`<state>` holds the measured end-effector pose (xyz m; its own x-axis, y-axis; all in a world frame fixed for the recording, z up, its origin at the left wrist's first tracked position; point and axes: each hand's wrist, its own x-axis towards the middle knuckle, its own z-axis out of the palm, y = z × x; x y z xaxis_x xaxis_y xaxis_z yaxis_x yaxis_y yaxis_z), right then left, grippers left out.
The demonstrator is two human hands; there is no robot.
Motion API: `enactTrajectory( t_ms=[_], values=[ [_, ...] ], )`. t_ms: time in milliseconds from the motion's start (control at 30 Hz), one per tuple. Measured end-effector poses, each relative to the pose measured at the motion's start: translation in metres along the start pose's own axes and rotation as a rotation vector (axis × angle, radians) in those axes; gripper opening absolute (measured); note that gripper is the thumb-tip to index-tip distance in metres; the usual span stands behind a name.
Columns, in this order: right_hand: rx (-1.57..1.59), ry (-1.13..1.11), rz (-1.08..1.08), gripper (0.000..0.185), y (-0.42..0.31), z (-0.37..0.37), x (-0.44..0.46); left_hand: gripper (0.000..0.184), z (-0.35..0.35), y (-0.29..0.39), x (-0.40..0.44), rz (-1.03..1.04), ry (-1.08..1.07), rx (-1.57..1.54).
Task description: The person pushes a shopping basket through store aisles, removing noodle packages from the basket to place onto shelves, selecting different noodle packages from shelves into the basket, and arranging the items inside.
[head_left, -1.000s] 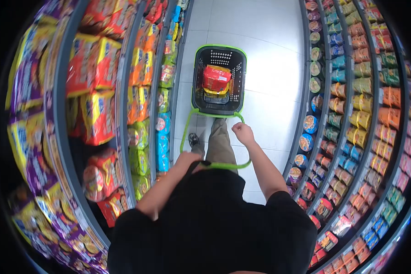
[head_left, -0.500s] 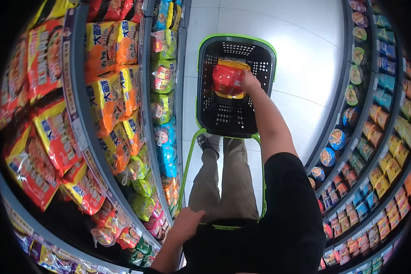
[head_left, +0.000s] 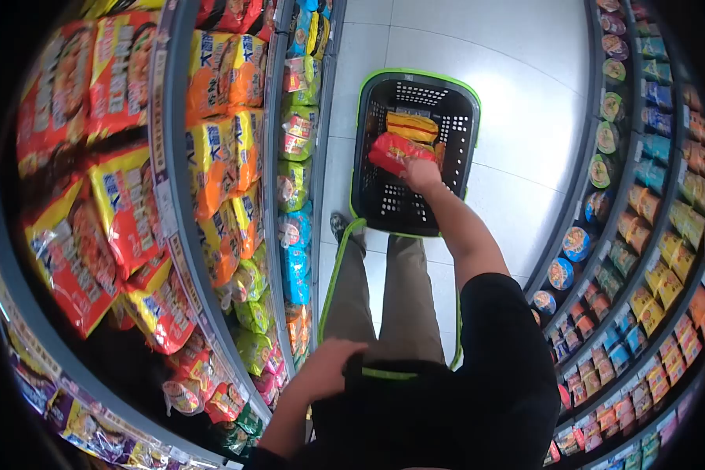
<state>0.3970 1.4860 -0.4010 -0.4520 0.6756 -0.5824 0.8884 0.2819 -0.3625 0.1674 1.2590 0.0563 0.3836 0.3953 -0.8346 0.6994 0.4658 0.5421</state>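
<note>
My right hand [head_left: 423, 174] reaches down inside the black basket [head_left: 403, 215] with a green rim and grips the lower right part of a red packet [head_left: 395, 151]. The packet lies tilted in the basket. Behind it are yellow packets [head_left: 412, 127], partly covered by the red one. My left hand [head_left: 333, 368] is low at my waist, by the near end of the basket's green handle [head_left: 390, 375]. Its fingers reach toward a dark part there, and what they hold, if anything, is hidden.
Shelves of bagged noodles [head_left: 211, 164] stand close on the left. Shelves with cups [head_left: 576, 244] and small packets curve along the right side. Pale floor tiles [head_left: 517, 117] lie between them, and my shoe [head_left: 338, 225] shows below the basket.
The right hand went from outside the basket to the red packet, which has since shifted toward me and tilted, showing more of the yellow packets. My left hand stays near my waist.
</note>
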Motion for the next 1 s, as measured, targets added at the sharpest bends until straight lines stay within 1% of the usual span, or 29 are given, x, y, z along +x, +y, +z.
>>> enactTrajectory(
  t_ms=[33,67,100,133,167,200,233,300,333,400,433,467,533,567,633,667,700,767,800,867,900,967,1000],
  values=[
    [0.004,0.023,-0.06,0.029,-0.016,-0.007,-0.018,0.057,0.001,-0.007,-0.007,0.01,0.077,-0.009],
    [-0.01,0.017,-0.054,0.029,-0.034,-0.012,-0.039,0.055,0.003,-0.015,-0.014,0.018,0.152,-0.023],
    [0.084,0.079,0.007,0.031,-0.056,-0.019,-0.062,0.051,-0.001,-0.02,-0.021,0.023,0.197,-0.036],
    [0.172,0.149,0.066,0.034,-0.074,-0.03,-0.086,0.051,-0.015,-0.009,-0.029,-0.021,0.236,-0.049],
    [0.246,0.241,0.087,0.034,-0.087,-0.036,-0.111,0.052,-0.011,-0.021,-0.034,-0.01,0.365,-0.027],
    [0.377,0.269,0.179,0.033,-0.101,-0.053,-0.134,0.054,-0.009,-0.031,-0.035,0.0,0.485,-0.037],
    [0.509,0.289,0.253,0.032,-0.122,-0.072,-0.16,0.061,-0.015,-0.027,-0.04,-0.017,0.562,-0.058],
    [0.753,0.366,0.273,0.025,-0.16,-0.114,-0.217,0.081,-0.018,-0.039,-0.047,-0.023,0.65,-0.044],
    [0.902,0.367,0.264,0.023,-0.179,-0.127,-0.241,0.081,-0.018,-0.043,-0.053,-0.011,0.701,-0.06],
    [1.264,0.35,0.232,0.019,-0.218,-0.16,-0.287,0.109,-0.019,-0.039,-0.063,0.097,0.721,-0.009],
    [1.48,0.325,0.209,0.018,-0.246,-0.184,-0.313,0.109,-0.021,-0.034,-0.071,0.117,0.745,-0.011],
    [1.467,0.344,0.188,0.018,-0.273,-0.205,-0.336,0.121,-0.022,-0.029,-0.079,0.215,0.763,-0.014],
    [1.593,0.433,0.048,0.016,-0.324,-0.246,-0.372,0.142,-0.024,-0.023,-0.092,0.382,0.821,0.024],
    [1.582,0.447,0.028,0.016,-0.346,-0.261,-0.385,0.142,-0.026,-0.021,-0.1,0.401,0.836,0.028],
    [1.76,0.442,-0.041,0.015,-0.384,-0.285,-0.411,0.146,-0.032,-0.02,-0.117,0.586,1.034,0.034],
    [1.778,0.435,-0.126,0.014,-0.399,-0.295,-0.422,0.152,-0.039,-0.021,-0.127,0.66,1.132,0.14],
    [1.768,0.429,-0.131,0.014,-0.409,-0.307,-0.434,0.152,-0.05,-0.023,-0.134,0.661,1.142,0.132],
    [1.521,0.452,-0.196,0.011,-0.422,-0.328,-0.461,0.156,-0.062,-0.03,-0.145,0.893,1.374,0.281],
    [1.577,0.443,-0.244,0.013,-0.429,-0.337,-0.47,0.156,-0.061,-0.031,-0.157,0.872,1.385,0.264],
    [1.65,0.389,-0.266,0.011,-0.445,-0.35,-0.484,0.157,-0.069,-0.023,-0.176,1.015,1.362,0.306],
    [1.706,0.362,-0.265,0.011,-0.454,-0.355,-0.49,0.157,-0.066,-0.023,-0.178,1.011,1.382,0.306],
    [1.687,0.322,-0.274,0.01,-0.461,-0.354,-0.492,0.148,-0.058,-0.023,-0.18,1.046,1.39,0.182],
    [1.68,0.293,-0.271,0.009,-0.463,-0.353,-0.493,0.148,-0.053,-0.024,-0.185,1.046,1.398,0.182]
  ],
)
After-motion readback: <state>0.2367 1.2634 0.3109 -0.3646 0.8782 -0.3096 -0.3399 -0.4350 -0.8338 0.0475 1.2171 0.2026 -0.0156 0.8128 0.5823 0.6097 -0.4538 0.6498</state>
